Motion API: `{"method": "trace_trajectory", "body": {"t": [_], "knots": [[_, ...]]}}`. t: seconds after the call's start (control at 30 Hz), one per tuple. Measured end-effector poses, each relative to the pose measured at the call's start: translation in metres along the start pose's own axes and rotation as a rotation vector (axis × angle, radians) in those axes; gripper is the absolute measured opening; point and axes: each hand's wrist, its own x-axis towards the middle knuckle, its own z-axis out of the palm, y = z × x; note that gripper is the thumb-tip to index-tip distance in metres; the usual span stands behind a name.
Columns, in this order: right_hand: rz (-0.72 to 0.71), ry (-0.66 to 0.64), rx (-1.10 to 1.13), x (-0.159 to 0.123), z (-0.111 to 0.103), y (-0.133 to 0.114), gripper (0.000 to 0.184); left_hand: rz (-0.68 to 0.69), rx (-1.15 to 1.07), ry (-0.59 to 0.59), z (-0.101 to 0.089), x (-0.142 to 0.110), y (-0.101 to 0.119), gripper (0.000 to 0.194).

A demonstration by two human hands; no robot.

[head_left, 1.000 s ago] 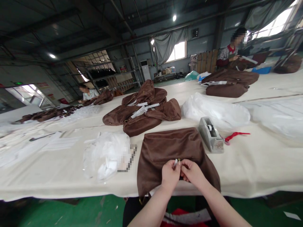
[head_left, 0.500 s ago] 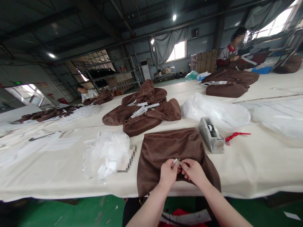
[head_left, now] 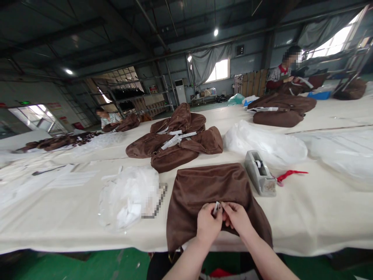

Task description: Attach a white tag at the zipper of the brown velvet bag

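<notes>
A brown leather bag point(head_left: 212, 181) lies on the table in front of me, its near side hanging over the edge. Both my hands meet over its near part. My left hand point(head_left: 209, 221) is closed, with a small white strip point(head_left: 216, 207) pinched between thumb and fingers. My right hand point(head_left: 235, 216) is closed too, fingertips pressed together close beside the strip. What the right fingertips grip is too small and covered to make out. Just right of the bag stands a grey tape dispenser point(head_left: 260, 173).
Clear plastic bags point(head_left: 131, 194) with white paper lie to the left. More brown bags point(head_left: 175, 142) are heaped farther back. A large plastic sheet point(head_left: 262, 142) and a red strip point(head_left: 293, 173) lie to the right. One person point(head_left: 281, 76) works across the table, another point(head_left: 107, 116) far left.
The white strip stands more upright between my left fingers, and my hands have shifted slightly on the bag. The whole view has tilted up a little.
</notes>
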Motion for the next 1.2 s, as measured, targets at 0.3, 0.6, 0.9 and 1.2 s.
{"method": "trace_trajectory", "body": {"t": [0.3,0.6,0.9,1.2], "knots": [[0.025,-0.083,-0.085,-0.004,-0.004,0.0,0.032,-0.087,-0.008,-0.009,-0.004,0.005,-0.003,0.023],[0.034,-0.1,-0.036,0.004,0.005,-0.008,0.032,-0.079,-0.047,0.008,-0.006,0.005,-0.001,0.02],[0.037,-0.079,0.005,0.002,0.005,-0.005,0.035,0.492,0.786,0.033,0.002,-0.015,-0.019,0.044],[0.009,-0.086,-0.04,0.001,0.003,-0.002,0.033,-0.142,-0.116,-0.1,-0.003,-0.003,-0.008,0.037]]}}
